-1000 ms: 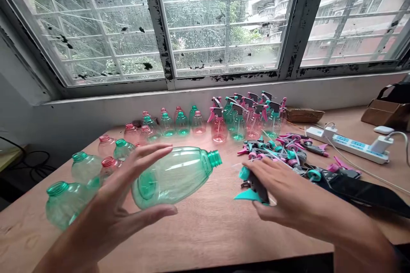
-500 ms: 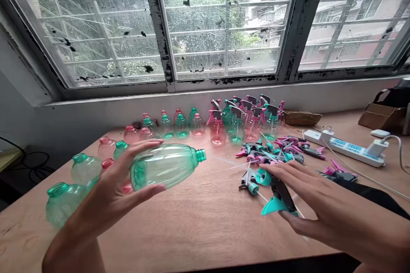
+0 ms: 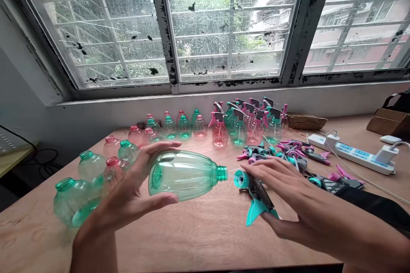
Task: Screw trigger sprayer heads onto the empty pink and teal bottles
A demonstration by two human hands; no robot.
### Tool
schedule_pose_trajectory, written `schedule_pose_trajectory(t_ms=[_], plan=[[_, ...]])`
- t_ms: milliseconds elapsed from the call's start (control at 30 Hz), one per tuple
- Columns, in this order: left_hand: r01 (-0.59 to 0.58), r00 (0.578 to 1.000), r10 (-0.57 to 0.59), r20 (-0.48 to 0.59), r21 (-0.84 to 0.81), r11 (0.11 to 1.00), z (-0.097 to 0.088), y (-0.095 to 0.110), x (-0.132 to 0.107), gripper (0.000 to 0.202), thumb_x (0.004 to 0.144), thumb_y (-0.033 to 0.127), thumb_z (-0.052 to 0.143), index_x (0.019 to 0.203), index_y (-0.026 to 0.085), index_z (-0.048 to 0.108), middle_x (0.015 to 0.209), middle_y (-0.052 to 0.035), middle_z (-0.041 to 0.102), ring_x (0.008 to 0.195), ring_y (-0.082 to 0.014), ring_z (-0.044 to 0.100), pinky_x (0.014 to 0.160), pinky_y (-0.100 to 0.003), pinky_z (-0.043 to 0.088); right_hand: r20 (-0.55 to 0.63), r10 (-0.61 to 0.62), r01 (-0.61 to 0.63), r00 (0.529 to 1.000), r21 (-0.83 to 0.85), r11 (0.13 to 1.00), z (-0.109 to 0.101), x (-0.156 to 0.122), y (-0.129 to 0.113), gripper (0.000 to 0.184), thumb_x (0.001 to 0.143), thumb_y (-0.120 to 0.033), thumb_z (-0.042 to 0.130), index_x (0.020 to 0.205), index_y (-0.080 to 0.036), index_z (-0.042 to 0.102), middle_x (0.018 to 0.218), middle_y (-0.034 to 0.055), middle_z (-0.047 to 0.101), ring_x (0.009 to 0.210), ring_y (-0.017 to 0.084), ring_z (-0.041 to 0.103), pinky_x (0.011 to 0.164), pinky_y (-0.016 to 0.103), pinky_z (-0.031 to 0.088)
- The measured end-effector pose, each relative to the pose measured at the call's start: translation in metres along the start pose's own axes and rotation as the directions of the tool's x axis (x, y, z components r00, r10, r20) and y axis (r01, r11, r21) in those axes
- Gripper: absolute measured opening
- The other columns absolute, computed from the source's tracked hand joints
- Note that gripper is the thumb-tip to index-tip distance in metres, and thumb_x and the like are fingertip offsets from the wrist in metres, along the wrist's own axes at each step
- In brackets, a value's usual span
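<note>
My left hand [image 3: 144, 183] grips a clear green plastic bottle [image 3: 184, 175] by its base, lying on its side in the air with the threaded neck toward the right. In my right hand [image 3: 285, 192] is a black and turquoise spray trigger head [image 3: 261, 194], its turquoise collar facing the bottle's mouth. A small gap separates collar and neck. The dip tube is hard to make out; a faint pale line shows near the neck. Behind my right hand lies a pile of loose pink, turquoise and black spray heads [image 3: 290, 149].
Open green and pink bottles [image 3: 91, 166] stand along the left and back of the wooden table [image 3: 192, 239]. Several bottles with spray heads fitted [image 3: 238, 130] stand at the back middle. A white power strip [image 3: 352, 151] with cables and a cardboard box [image 3: 389, 117] are at the right.
The bottle has moved right and slightly down in my left hand. My right hand has brought the spray head left, so its collar and the bottle neck are now close together.
</note>
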State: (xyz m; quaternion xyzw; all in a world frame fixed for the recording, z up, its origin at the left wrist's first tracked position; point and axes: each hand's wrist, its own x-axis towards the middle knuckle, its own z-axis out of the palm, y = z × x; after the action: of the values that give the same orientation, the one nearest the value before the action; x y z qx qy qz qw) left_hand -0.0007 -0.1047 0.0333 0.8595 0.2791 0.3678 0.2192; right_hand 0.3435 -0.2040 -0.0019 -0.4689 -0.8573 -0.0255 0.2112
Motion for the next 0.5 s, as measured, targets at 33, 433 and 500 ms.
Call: schedule_pose_trajectory(t_ms=[33, 433, 500], plan=[[-0.006, 1.0, 0.006, -0.003, -0.031, 0.999, 0.003, 0.0, 0.001, 0.076, 0.082, 0.048, 0.082, 0.147, 0.033, 0.045, 0.152, -0.0085, 0.049, 0.144, -0.0356, 0.044, 0.114, -0.041, 0.047, -0.007, -0.021, 0.021, 1.0, 0.028, 0.999, -0.001, 0.002, -0.002, 0.074, 0.094, -0.02, 0.06, 0.159, -0.028, 0.026, 0.154, 0.0102, 0.056, 0.149, 0.032, 0.04, 0.124, 0.06, 0.031], [0.086, 0.988, -0.111, -0.108, -0.213, 0.973, 0.004, 0.005, 0.0, 0.082, 0.068, 0.07, 0.082, 0.139, 0.038, 0.057, 0.14, -0.0069, 0.06, 0.126, -0.04, 0.059, 0.084, -0.037, 0.064, -0.279, -0.146, 0.249, 0.949, 0.385, 0.889, -0.012, 0.022, -0.013, 0.079, 0.08, -0.009, 0.072, 0.151, -0.025, 0.041, 0.145, 0.0101, 0.056, 0.14, 0.028, 0.048, 0.124, 0.036, 0.03], [0.093, 0.975, -0.138, -0.171, -0.248, 0.964, 0.006, 0.008, 0.0, 0.083, 0.064, 0.074, 0.082, 0.137, 0.041, 0.059, 0.136, -0.0058, 0.06, 0.122, -0.0397, 0.061, 0.078, -0.036, 0.066, -0.316, -0.144, 0.281, 0.938, 0.448, 0.849, -0.012, 0.023, -0.011, 0.074, 0.085, -0.022, 0.077, 0.151, -0.026, 0.043, 0.145, 0.0096, 0.055, 0.138, 0.03, 0.049, 0.122, 0.036, 0.033]])
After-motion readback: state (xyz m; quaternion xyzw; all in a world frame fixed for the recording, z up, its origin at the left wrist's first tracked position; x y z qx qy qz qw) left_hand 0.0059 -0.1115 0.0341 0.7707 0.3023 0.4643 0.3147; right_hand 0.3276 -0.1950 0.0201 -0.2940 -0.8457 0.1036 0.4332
